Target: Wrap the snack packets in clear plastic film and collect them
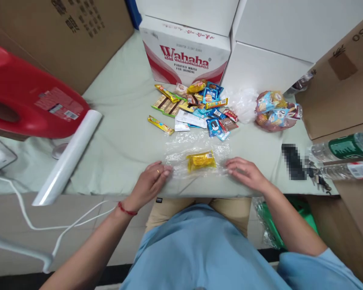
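Observation:
A sheet of clear plastic wrap (175,151) lies crinkled on the cloth-covered table in front of me. On it rests a yellow-wrapped snack pack (201,160), toward the sheet's near side. My left hand (153,178) is at the sheet's left edge, its fingers curled and the thumb close against them, pinching the film there. At the right edge, my right hand (245,172) lies palm down with its fingers stretched out, the tips touching the film. Just beyond the sheet is a pile of small packaged snacks (199,106).
A Wahaha water carton (186,56) stands behind the pile. To the right are a bag of snacks (278,110), keys (320,179) and plastic bottles (347,147). On the left lie a roll of film (69,157) and a red jug (33,94).

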The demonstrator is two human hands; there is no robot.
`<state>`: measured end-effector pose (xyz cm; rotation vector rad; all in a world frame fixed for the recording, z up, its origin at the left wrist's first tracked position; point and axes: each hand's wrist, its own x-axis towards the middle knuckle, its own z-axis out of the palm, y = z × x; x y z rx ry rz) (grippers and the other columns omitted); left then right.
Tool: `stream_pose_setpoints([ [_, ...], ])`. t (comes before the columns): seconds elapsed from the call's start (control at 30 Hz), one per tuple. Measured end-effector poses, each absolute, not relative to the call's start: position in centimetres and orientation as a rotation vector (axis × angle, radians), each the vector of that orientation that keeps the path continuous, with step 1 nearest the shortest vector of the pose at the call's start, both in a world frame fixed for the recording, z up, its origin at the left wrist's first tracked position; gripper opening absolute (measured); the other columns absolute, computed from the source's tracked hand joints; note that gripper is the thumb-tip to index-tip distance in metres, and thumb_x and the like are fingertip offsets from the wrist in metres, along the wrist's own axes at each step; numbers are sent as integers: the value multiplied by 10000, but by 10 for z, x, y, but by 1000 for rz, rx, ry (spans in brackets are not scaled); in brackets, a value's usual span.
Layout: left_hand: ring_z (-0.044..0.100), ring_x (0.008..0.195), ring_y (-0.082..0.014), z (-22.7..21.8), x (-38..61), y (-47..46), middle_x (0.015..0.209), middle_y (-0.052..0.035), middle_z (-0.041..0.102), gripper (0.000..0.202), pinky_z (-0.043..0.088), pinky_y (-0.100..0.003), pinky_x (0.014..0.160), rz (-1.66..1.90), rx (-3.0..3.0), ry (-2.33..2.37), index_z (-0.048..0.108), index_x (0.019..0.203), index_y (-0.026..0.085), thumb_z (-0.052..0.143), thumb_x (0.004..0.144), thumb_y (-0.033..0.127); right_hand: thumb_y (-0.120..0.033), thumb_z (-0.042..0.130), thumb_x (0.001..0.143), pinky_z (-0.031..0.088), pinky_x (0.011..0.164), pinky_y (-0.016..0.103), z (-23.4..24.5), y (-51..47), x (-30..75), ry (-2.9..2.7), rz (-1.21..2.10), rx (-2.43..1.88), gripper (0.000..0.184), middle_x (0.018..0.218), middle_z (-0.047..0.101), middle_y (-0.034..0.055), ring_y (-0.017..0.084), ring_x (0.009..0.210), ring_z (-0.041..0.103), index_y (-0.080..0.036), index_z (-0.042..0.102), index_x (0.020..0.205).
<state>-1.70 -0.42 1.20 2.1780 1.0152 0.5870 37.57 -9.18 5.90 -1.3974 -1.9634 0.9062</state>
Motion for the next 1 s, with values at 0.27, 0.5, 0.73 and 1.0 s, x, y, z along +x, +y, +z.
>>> stream_pose_setpoints([
  [0.27, 654, 1120, -328, 2, 15, 35, 914, -113, 742, 399, 478, -527, 990, 670, 2263, 1568, 603, 708, 228, 458, 1009, 446, -320, 593, 949, 517, 817, 342, 56, -3, 376, -2081, 708, -1819, 253, 1014, 738, 99, 232, 882, 644, -164, 749, 1073],
  [0.5, 638, 962, -273, -2, 17, 42, 857, -84, 701, 388, 496, -461, 932, 804, 2077, 1603, 551, 699, 243, 438, 1014, 439, -292, 514, 1038, 518, 977, 433, 82, -23, 325, -2270, 248, -1565, 303, 1190, 673, 128, 296, 1121, 598, -259, 728, 1250],
  [0.73, 406, 1451, -375, 26, 10, -7, 1386, -171, 555, 272, 271, -637, 1199, 1196, 1844, 1830, 568, 1227, 226, 498, 1013, 378, -306, 542, 1047, 521, 867, 357, 56, -19, 274, -2532, 507, -1571, 333, 1295, 640, 112, 265, 1122, 610, -275, 715, 1330],
  [1.0, 654, 1283, -258, 39, 71, -44, 1473, -102, 660, 438, 360, -533, 1083, 715, 2421, 1050, 581, 1442, 301, 368, 1063, 247, -233, 561, 996, 532, 914, 344, 58, -8, 280, -2440, 720, -1505, 273, 1245, 662, 137, 240, 1074, 660, -185, 750, 1187],
])
